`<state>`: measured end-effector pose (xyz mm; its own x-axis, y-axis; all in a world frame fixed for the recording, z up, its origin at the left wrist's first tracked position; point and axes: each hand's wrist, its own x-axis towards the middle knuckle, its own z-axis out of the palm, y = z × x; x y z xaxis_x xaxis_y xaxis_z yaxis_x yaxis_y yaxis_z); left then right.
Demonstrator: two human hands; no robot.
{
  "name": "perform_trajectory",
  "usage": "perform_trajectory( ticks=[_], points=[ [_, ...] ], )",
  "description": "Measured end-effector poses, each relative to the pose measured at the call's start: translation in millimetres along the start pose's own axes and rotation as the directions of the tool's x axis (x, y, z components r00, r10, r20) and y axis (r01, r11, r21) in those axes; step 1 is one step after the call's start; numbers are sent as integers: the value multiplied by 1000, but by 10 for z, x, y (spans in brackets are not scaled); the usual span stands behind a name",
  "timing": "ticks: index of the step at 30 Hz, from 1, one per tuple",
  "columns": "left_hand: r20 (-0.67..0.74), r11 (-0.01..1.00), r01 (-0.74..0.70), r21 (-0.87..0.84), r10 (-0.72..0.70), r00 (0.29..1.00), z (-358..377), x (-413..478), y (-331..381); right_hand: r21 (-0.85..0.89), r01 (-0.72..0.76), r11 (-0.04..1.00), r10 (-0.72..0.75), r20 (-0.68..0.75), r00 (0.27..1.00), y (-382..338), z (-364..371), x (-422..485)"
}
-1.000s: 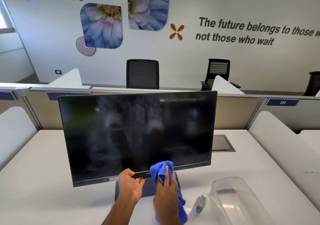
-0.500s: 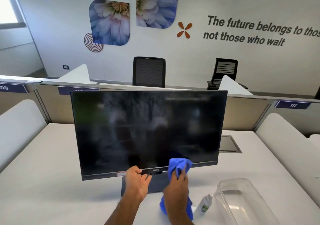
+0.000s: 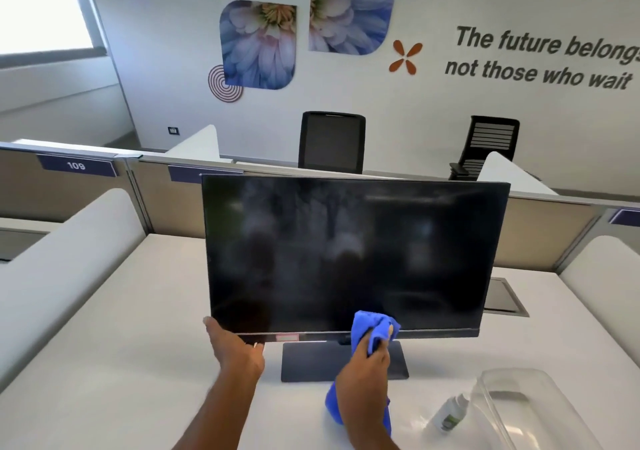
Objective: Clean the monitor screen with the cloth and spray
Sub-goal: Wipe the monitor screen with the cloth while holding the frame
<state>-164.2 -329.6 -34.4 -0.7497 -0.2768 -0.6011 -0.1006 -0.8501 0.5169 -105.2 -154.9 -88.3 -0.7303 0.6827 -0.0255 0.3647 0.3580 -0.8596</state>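
Note:
A black monitor [image 3: 346,252] stands on its dark base on the white desk, its screen showing grey smears. My left hand [image 3: 235,349] grips the bottom bezel near the lower left corner. My right hand [image 3: 363,377] holds a blue cloth [image 3: 372,328] bunched against the bottom edge of the screen, right of the middle; the cloth's tail hangs below my wrist. A small white spray bottle [image 3: 450,413] with a green label stands on the desk to the right, apart from both hands.
A clear plastic tub [image 3: 554,411] sits at the desk's right front, beside the bottle. White curved dividers flank the desk left and right. A cable hatch [image 3: 504,297] lies behind the monitor's right side. Two black chairs stand beyond the partition.
My left hand has slid left along the bottom bezel from near the middle to the lower left corner. The cloth stays at the bottom edge. The camera has turned left.

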Motion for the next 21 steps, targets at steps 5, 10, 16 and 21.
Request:
perform_trajectory(
  ticks=[5,10,16,21],
  points=[
    [-54,998,62,-11,-63,997,-21,69,113,-301,167,939,-142,102,985,-15,368,-269],
    [-19,995,92,26,-91,996,-64,143,135,-397,547,737,-354,461,813,-154,704,-631],
    [23,990,120,70,-122,992,-99,256,215,-310,595,742,-434,454,778,-304,752,-703],
    [2,980,181,82,-182,983,-165,274,263,-101,119,988,-122,-24,992,-219,517,-547]
  ],
)
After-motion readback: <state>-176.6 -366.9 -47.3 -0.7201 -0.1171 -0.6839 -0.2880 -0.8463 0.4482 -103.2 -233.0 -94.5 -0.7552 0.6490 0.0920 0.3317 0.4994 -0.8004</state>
